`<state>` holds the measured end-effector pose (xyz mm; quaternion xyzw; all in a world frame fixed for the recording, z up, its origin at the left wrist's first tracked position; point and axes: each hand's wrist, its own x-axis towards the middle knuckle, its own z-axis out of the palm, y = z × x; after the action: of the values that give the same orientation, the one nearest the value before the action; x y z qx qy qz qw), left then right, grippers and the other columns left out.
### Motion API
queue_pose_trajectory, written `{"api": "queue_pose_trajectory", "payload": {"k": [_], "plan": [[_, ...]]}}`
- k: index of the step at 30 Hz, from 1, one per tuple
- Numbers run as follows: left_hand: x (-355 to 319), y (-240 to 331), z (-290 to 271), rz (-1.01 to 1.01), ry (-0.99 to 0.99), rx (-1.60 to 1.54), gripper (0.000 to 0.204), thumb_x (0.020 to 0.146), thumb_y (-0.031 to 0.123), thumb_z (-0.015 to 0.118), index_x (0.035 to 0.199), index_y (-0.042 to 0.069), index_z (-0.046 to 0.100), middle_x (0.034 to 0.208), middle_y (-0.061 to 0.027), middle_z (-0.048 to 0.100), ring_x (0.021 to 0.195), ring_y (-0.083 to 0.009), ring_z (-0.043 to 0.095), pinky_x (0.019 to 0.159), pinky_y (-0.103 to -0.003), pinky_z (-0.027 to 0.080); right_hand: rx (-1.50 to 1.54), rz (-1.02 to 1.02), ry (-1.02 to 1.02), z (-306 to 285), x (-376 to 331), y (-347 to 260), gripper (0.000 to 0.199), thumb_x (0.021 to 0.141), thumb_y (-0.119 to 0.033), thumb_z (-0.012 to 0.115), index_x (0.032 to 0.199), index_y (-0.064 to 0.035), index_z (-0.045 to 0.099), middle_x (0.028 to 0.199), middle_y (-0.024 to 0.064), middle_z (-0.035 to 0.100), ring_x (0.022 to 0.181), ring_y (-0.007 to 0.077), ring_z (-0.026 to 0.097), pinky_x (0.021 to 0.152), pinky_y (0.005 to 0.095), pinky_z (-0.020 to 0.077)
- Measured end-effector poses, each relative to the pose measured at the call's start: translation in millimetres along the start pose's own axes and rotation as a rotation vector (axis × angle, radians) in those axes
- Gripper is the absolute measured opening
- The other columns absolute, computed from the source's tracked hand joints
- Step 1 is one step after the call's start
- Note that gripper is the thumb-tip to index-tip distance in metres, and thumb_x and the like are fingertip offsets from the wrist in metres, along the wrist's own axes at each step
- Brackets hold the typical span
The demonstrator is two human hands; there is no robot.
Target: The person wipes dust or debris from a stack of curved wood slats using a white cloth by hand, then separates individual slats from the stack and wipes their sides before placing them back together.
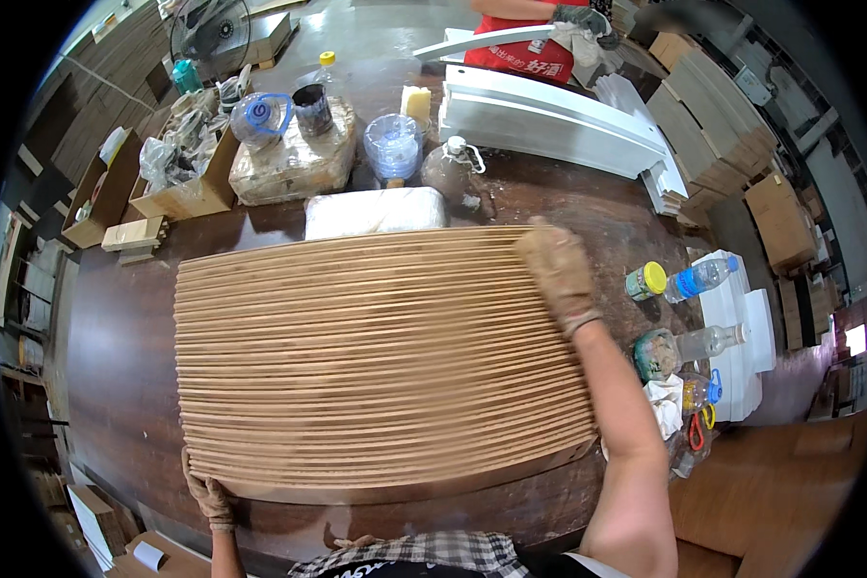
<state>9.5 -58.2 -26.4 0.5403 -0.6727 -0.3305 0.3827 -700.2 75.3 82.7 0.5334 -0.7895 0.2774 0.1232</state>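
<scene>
Long brown wooden strips (376, 356) lie side by side in a wide ridged block on the dark table in front of me. My left hand (208, 496), in a tan work glove, grips the block's near left corner, fingers up along its end. At the far right corner, my right hand (557, 275), gloved too, rests on top of the strips. Its fingers look curled and pressed together, slightly blurred; whatever may be under them is hidden. Just beyond the block's far edge sits a white wrapped package (376, 210).
Bottles (700, 279), a yellow-lidded jar (645, 280) and red-handled scissors (696, 432) line the right side. Behind stand a taped carton (294, 164), a large jug (450, 171) and white panels (549, 120). Across the table, a person in a red apron (520, 48) handles a white strip.
</scene>
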Motion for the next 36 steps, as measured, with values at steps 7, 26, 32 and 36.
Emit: {"api": "queue_pose_trajectory", "payload": {"k": [7,26,32,36], "plan": [[2,3,-2,0.018,0.015,0.103,0.112,0.081,0.082,0.056,0.15,-0.003,0.037,0.146,-0.0204,0.048,0.135,-0.0306,0.046,0.113,-0.041,0.035,-0.071,0.189,-0.117,-36,27,-31,0.04,0.1,-0.033,0.056,0.133,-0.0104,0.059,0.118,0.0159,0.064,0.106,0.031,0.062,0.092,0.0442,0.0503],[-1,6,5,0.027,0.021,0.044,0.113,0.08,0.08,0.06,0.152,-0.004,0.033,0.148,-0.0202,0.046,0.136,-0.0304,0.046,0.114,-0.041,0.034,0.141,-0.183,0.04,-9,-24,-54,0.05,0.099,-0.038,0.06,0.14,-0.0095,0.055,0.113,0.0162,0.065,0.101,0.0335,0.062,0.093,0.044,0.0503],[-20,8,14,-0.062,0.167,-0.072,0.089,0.095,0.05,0.066,0.157,0.002,0.026,0.148,-0.0163,0.047,0.134,-0.0259,0.046,0.114,-0.037,0.034,-0.219,-0.034,-0.026,-37,-30,51,0.037,0.098,-0.029,0.063,0.131,-0.0119,0.062,0.106,0.0145,0.065,0.097,0.0329,0.062,0.088,0.0448,0.0519],[-25,-1,16,-0.029,0.229,0.011,0.079,0.098,0.04,0.066,0.157,0.002,0.028,0.147,-0.0142,0.048,0.134,-0.0236,0.046,0.114,-0.035,0.033,-0.485,-0.329,0.089,-46,-8,61,0.037,0.098,-0.03,0.062,0.131,-0.0124,0.06,0.106,0.0131,0.064,0.096,0.0311,0.062,0.086,0.0434,0.0532]]}}
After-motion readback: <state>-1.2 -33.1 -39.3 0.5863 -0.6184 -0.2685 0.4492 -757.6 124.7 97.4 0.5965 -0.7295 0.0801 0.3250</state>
